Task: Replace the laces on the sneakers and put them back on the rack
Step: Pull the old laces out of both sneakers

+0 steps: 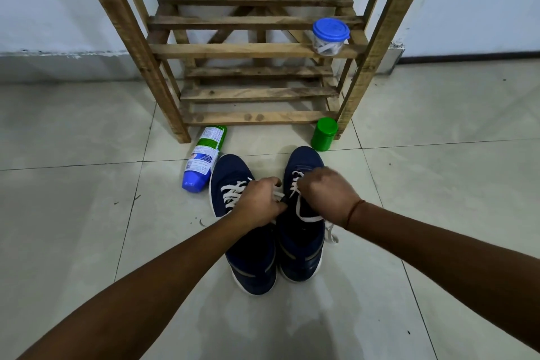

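Far left on the floor (87, 140): spray bottle (204, 158) lies on its side, just beside the toe of the left sneaker (244, 245). That sneaker looks fully laced in white. The 2 sneakers sit side by side, touching, toes towards the rack (257, 50), not yet on it.

Left hand (257, 207) reaches across, fingers curled, pinching the lace (298, 207) at the mid eyelets of the right sneaker (302, 245). Right hand (324, 196) sits over the toe-side eyelets, fingers curled down round the same lace. Its fingertips are hidden, so I can't tell the exact grip. 1 slack loop runs out below the right hand, and 1 loose end trails off the sneaker's right side onto the floor.

My read: lacing the right sneaker, maybe half the eyelets done.

To do it well:
- hold the tongue flat with 1 hand and feed with the other
- pull each crossing snug before moving up, so no slack loop is left behind
- keep the lace flat, no twist
- even up both ends before the top eyelets

Right of the sneakers, a green canister (323, 134) stands upright by the rack's front right leg. A blue-lidded jar (331, 35) takes the right end of a shelf, so the sneakers probably go left of it.
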